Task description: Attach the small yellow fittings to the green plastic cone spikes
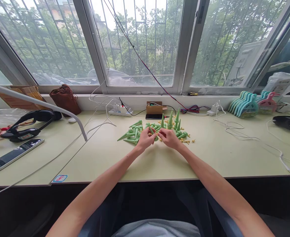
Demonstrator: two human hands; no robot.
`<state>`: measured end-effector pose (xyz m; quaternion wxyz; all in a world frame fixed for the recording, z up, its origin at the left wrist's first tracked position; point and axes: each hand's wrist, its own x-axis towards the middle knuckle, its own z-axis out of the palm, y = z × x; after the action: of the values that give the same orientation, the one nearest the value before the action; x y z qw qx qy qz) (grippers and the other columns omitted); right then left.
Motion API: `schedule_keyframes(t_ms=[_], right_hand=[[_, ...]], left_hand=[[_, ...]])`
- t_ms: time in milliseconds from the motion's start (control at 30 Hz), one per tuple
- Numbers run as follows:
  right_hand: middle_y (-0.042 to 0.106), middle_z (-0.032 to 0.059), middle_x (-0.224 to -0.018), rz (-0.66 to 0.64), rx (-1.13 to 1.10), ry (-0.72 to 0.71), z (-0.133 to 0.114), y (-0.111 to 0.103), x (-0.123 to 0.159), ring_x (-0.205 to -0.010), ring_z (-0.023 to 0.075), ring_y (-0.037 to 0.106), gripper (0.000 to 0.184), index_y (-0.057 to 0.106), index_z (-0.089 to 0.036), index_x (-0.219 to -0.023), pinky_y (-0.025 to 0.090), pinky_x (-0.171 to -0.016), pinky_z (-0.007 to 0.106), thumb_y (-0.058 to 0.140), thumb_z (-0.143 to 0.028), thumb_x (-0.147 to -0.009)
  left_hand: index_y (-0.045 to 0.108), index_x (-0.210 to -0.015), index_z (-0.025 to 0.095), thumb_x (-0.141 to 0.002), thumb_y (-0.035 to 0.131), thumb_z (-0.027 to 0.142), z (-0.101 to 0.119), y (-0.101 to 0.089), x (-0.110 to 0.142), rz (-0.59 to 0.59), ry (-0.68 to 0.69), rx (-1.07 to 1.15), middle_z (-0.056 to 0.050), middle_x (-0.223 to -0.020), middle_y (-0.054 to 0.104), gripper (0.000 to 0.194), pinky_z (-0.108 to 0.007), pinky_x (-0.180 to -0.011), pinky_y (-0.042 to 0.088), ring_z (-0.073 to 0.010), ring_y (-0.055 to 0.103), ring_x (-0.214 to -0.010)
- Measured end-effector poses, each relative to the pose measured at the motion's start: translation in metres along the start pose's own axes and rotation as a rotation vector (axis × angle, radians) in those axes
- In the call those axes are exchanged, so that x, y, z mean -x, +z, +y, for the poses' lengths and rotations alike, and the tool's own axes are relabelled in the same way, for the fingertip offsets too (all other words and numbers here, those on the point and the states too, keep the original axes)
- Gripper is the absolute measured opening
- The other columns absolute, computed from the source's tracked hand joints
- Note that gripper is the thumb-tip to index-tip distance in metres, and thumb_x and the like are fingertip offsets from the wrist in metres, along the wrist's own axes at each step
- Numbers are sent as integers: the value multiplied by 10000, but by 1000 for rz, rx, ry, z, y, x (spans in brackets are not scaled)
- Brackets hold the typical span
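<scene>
Several green cone-shaped plastic spikes (132, 134) lie in a heap on the pale table (209, 154), and a few stand upright (171, 120) at the back of the heap. Small yellow pieces (188, 141) are scattered at its right. My left hand (145, 139) is closed around a green spike (151, 130) that sticks up between its fingers. My right hand (169, 137) is closed in a pinch right beside it, fingertips meeting the left hand's; what it pinches is too small to name.
A phone (13, 154), black headsets (28, 126) (286, 121), a brown pouch (65, 98), a power strip (120, 112), a small cardboard box (154, 108), loose white cables (246, 131) and teal and pink plastic items (246, 104) sit around the table. A white curved tube (48, 107) crosses the left.
</scene>
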<state>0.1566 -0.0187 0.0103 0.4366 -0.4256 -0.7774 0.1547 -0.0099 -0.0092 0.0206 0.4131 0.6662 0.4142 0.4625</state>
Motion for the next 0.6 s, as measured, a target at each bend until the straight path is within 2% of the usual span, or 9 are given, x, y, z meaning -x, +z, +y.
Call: schedule_keyframes(t_ms=[333, 467, 600], right_hand=[[495, -22, -588, 10, -9, 12, -3, -3, -1, -531, 110, 395, 250, 525, -183, -708, 316, -555, 249, 485, -332, -906], [507, -20, -592, 26, -3, 18, -4, -4, 0, -533, 110, 400, 247, 529, -183, -711, 316, -557, 248, 484, -330, -904], [521, -13, -605, 45, -5, 27, -6, -4, -1, -537, 111, 404, 253, 534, -181, -712, 322, -560, 249, 478, -337, -903]], left_hand=[[535, -835, 157, -785, 638, 202, 9, -1, 2, -2, -55, 87, 17, -667, 563, 123, -220, -445, 444, -64, 506, -435], [513, -844, 156, -839, 602, 227, 16, 0, 2, -12, -107, 170, -10, -714, 607, 114, -214, -421, 423, -53, 478, -418], [501, -836, 159, -851, 619, 308, 13, 0, 1, -35, -122, 292, -16, -758, 611, 190, -223, -433, 445, -49, 469, -435]])
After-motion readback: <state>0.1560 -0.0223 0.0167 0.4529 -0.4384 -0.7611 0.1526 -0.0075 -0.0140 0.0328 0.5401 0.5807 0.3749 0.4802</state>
